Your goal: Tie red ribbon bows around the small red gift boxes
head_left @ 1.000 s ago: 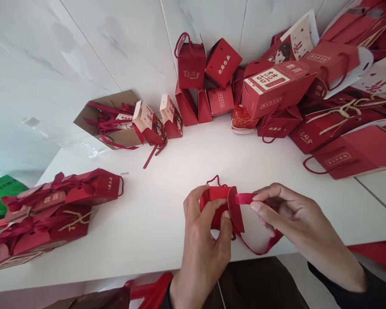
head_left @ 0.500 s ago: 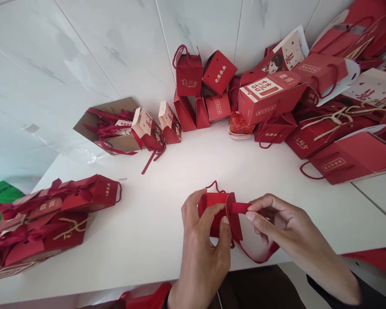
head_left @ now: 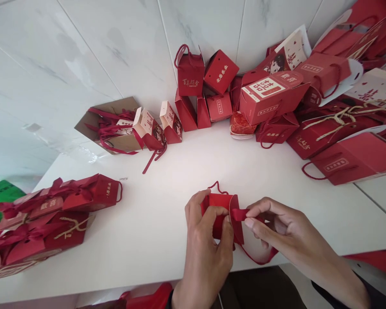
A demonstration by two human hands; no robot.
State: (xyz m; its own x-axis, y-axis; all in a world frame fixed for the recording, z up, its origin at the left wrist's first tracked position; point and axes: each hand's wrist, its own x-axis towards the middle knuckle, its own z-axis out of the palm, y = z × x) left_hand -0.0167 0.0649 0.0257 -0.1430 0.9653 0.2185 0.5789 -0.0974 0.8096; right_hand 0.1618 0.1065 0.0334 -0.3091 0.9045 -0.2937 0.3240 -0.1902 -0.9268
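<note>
A small red gift box (head_left: 223, 200) lies on the white table with its open top toward me and a twisted cord at its far side. My left hand (head_left: 209, 240) grips it, the thumb and index finger reaching inside against the right flap (head_left: 236, 221). Dark red ribbon (head_left: 239, 214) comes out through that flap. Its end is pinched between the thumb and fingers of my right hand (head_left: 270, 225). More of the ribbon loops down below the box, toward the table's front edge. The ribbon's part inside the box is hidden by my left fingers.
Finished-looking boxes with ribbon bows (head_left: 83, 193) lie at the left. A brown carton (head_left: 116, 103) of ribbons stands by the tiled wall. Several small red boxes (head_left: 190, 73) are stacked at the back, and larger ones (head_left: 273, 96) are heaped at the right.
Both hands and the box have shifted very slightly right in view. The ribbon between the flap and my right fingers looks shorter and more folded.
</note>
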